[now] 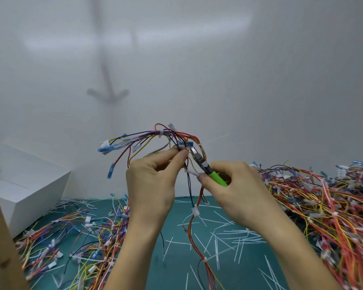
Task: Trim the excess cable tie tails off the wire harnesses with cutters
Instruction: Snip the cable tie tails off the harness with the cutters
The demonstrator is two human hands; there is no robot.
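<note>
My left hand (pixel 153 181) pinches a multicoloured wire harness (pixel 155 139) and holds it up above the table. Its red, yellow, blue and purple wires arch to the left and end in blue and white connectors. My right hand (pixel 233 185) grips green-handled cutters (pixel 205 167). The metal jaws point up-left and sit right beside my left fingertips, at a white cable tie on the harness. Whether the jaws are closed on the tie tail is hidden. More of the harness hangs down between my wrists to the table.
A large tangled heap of harnesses (pixel 323 206) fills the right side. A smaller pile (pixel 71 237) lies at left. Several cut white tie tails (pixel 224 237) litter the green mat (pixel 176 268). A white box (pixel 25 185) stands at left, with a white wall behind.
</note>
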